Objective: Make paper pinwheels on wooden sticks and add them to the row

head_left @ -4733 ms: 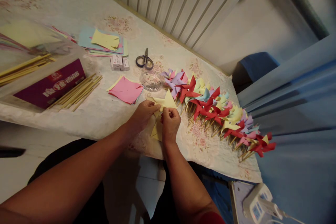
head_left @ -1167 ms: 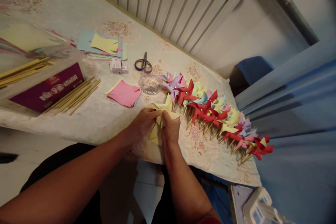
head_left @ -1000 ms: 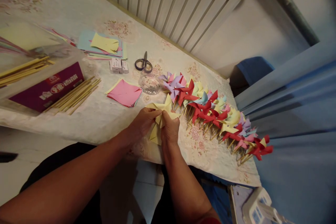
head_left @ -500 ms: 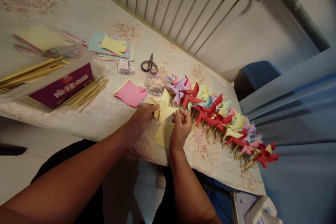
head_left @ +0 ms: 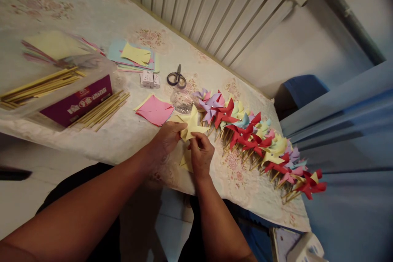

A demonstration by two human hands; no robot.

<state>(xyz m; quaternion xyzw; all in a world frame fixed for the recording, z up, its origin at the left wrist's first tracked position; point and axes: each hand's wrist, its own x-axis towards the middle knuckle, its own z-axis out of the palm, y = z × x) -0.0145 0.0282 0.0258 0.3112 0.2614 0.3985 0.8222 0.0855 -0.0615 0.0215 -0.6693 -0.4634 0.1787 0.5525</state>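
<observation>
A pale yellow paper pinwheel (head_left: 194,122) is pinched at its left side by my left hand (head_left: 170,137), fingers closed. My right hand (head_left: 202,153) is closed with its fingertips at the lower right of the pinwheel; whether a small pin sits in them is too small to tell. Under the hands lies a yellow paper square (head_left: 186,161), partly covered by my right hand. Just behind the pinwheel is a clear container of small metal pins (head_left: 184,107). Pink paper squares with cut slits (head_left: 155,109) lie left of it.
Finished pinwheels on sticks (head_left: 258,139) lie in a long row at the right. Scissors (head_left: 176,78), small white boxes (head_left: 150,79) and stacked coloured paper (head_left: 113,55) are further back. Wooden sticks (head_left: 102,110) lie beside a clear plastic bin with a purple label (head_left: 78,100) at the left.
My right hand has moved left and slightly down, from the pinwheel's right tip to its lower part near the middle. The left hand keeps its hold. The view has shifted slightly.
</observation>
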